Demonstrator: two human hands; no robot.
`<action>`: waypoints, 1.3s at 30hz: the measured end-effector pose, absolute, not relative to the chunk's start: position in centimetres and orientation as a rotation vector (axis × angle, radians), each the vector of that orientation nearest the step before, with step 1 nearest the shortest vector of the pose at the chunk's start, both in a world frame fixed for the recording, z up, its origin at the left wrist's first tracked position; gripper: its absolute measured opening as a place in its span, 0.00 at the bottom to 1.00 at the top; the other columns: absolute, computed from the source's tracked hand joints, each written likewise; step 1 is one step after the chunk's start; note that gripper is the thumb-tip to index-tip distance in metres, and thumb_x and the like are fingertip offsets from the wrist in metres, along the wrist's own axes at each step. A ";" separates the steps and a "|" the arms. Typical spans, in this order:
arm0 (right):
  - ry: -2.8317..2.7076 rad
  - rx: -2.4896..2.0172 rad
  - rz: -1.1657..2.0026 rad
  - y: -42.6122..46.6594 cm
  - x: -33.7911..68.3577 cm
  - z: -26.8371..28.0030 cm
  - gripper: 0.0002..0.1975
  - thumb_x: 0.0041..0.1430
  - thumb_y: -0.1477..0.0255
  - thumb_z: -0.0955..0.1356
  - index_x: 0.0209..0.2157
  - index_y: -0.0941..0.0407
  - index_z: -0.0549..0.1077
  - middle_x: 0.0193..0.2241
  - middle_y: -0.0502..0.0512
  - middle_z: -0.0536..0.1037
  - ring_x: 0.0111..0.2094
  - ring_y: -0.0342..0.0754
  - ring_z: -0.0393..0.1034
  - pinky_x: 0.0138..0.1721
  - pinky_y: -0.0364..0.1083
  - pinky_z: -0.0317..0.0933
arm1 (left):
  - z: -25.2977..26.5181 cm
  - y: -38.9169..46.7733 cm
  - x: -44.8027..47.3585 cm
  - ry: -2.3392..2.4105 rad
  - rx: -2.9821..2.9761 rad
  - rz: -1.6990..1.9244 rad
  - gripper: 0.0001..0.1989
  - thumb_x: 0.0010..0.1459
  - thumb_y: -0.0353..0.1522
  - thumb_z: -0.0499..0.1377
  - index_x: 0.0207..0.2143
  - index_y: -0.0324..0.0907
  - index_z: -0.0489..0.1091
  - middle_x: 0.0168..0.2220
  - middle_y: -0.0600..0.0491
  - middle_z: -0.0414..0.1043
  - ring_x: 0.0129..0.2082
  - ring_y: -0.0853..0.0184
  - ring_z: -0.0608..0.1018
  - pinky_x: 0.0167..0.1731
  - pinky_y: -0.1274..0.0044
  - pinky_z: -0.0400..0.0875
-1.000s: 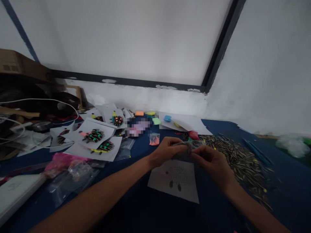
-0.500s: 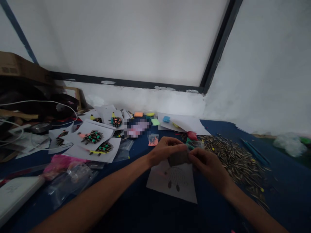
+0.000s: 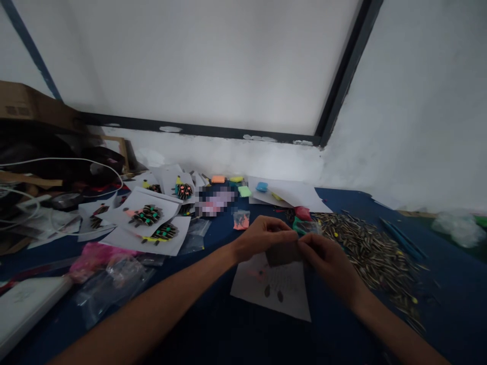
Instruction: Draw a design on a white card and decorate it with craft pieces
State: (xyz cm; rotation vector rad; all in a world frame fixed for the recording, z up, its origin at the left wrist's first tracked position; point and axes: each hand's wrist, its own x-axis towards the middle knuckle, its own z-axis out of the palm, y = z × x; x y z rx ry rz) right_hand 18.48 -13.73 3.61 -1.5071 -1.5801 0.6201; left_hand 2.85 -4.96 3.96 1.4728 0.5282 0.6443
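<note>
"How did the left forearm (image 3: 163,294) lie?"

"It reached in on a long slant from the lower left. The left hand (image 3: 262,235) hung above the bench (image 3: 335,329), its back turned upward, fingers curled and thumb pointing across to the right."

"And the other side?"

"The right forearm (image 3: 391,324) rose from the lower right corner, pointing inward. The right hand (image 3: 327,253) had its fingers bent, thumb and forefinger brought together, so the two hands nearly met at their tips."

"What was in the grip?"

"A thin, dark piece (image 3: 283,254). The left grip was narrow, pinching its upper edge under the thumb; the right was narrow too, nipping it near the upper right corner. (What the piece was made of, I couldn't tell in that dim light.)"

"Where was it, then?"

"Between the hands, hanging over the top of the paper (image 3: 272,299), covering part of the drawing there. Two dark ovals showed lower on the page."

"Anything close by?"

"The seeds (image 3: 373,253) lay heaped beside the right hand, a green bag (image 3: 306,227) sat just beyond the fingers, and a peach bag (image 3: 241,221) rested near the left hand."
</note>
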 end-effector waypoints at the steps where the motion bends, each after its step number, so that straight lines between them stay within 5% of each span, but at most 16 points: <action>1: -1.558 -1.512 0.602 -13.7 18.5 3.7 0.15 0.56 0.59 0.64 0.22 0.54 0.66 0.14 0.45 0.64 0.17 0.41 0.59 0.18 0.41 0.53 | 4.0 -4.9 2.8 0.530 1.474 0.631 0.15 0.47 0.40 0.65 0.27 0.35 0.74 0.23 0.55 0.67 0.23 0.74 0.66 0.23 0.81 0.56; 18: -1.413 -1.574 0.585 -13.5 19.4 4.2 0.21 0.52 0.52 0.65 0.21 0.55 0.66 0.13 0.46 0.63 0.16 0.40 0.57 0.16 0.40 0.50 | 3.8 -3.8 2.0 0.543 1.604 0.470 0.17 0.46 0.44 0.65 0.23 0.37 0.72 0.16 0.60 0.55 0.17 0.77 0.56 0.17 0.80 0.47; 31: -1.407 -1.582 0.629 -13.0 19.7 4.0 0.21 0.49 0.50 0.66 0.22 0.55 0.68 0.15 0.46 0.65 0.16 0.41 0.59 0.16 0.41 0.53 | 3.2 -3.1 1.9 0.561 1.570 0.505 0.10 0.45 0.36 0.66 0.26 0.37 0.75 0.16 0.60 0.59 0.16 0.77 0.58 0.19 0.80 0.49; 39: -1.404 -1.548 0.751 -13.1 19.5 4.2 0.19 0.48 0.52 0.67 0.25 0.55 0.68 0.19 0.48 0.70 0.17 0.42 0.62 0.18 0.42 0.57 | 3.4 -3.3 1.8 0.589 1.572 0.474 0.19 0.46 0.45 0.65 0.30 0.37 0.75 0.18 0.60 0.58 0.16 0.78 0.56 0.16 0.80 0.46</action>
